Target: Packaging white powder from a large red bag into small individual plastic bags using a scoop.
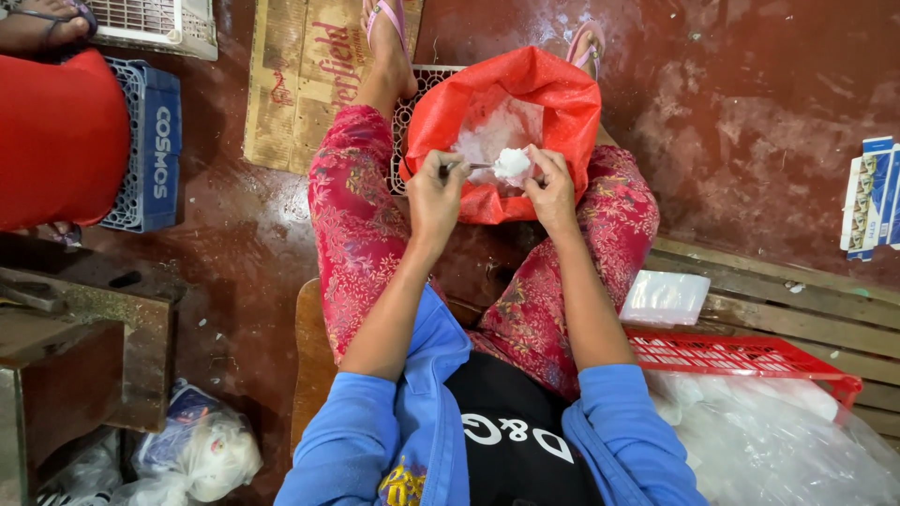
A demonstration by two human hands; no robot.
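I sit with a red plastic bag (562, 98) open between my knees; white lumps fill its inside. My left hand (435, 192) is closed on a thin metal tool (473, 167) whose tip reaches a small white lump (512, 163). My right hand (553, 190) pinches that lump from the right, just above the bag's front rim. Both forearms are bare below rolled blue sleeves.
A blue crate (155, 141) stands at left beside another person in red (56, 136). A red basket (750, 358) lined with clear plastic sits at my right on wooden planks (806, 314). Flattened cardboard (300, 75) lies ahead on the wet red floor.
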